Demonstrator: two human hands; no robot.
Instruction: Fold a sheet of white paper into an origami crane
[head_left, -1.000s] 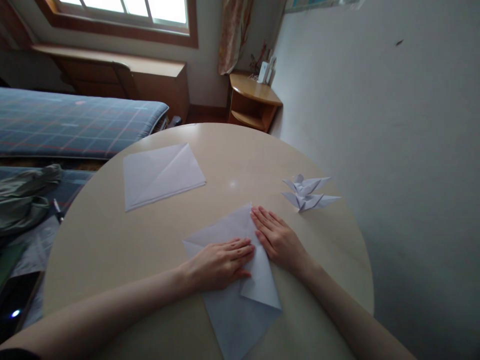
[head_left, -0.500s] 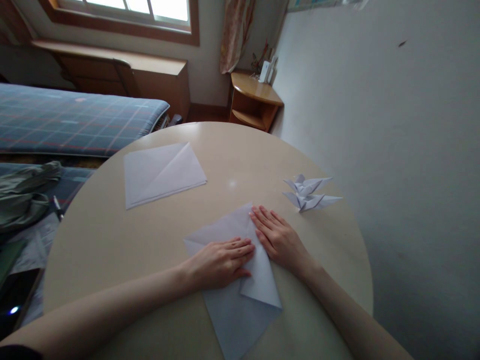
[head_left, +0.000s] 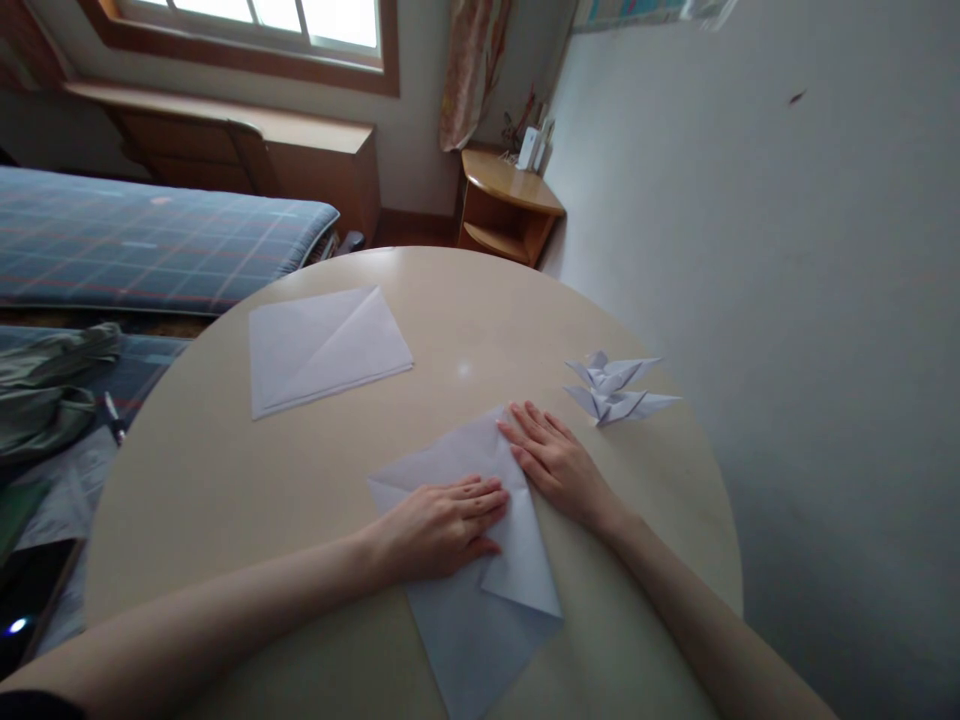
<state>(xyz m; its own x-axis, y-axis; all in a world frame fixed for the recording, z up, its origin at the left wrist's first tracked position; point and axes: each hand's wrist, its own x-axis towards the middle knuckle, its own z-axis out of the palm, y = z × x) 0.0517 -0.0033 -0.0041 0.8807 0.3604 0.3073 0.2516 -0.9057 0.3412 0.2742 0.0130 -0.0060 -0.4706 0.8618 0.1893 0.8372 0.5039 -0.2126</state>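
A white sheet of paper lies near the front of the round table, its right side folded over into a flap. My left hand rests flat across the middle of the sheet, fingers stretched out and pointing right. Along the folded right edge, close to the top corner, my right hand lies with its fingers extended, the fingertips pressing on the paper. Two folded paper cranes stand close together beyond my right hand. To the upper left is a stack of creased square paper.
The round cream table has a white wall close on its right. On the left are a plaid mattress, a dark phone, a pen and crumpled cloth. A corner shelf stands behind.
My right hand has slid slightly up along the folded edge toward the top corner. My left hand stays in place on the paper, and the view has shifted a little.
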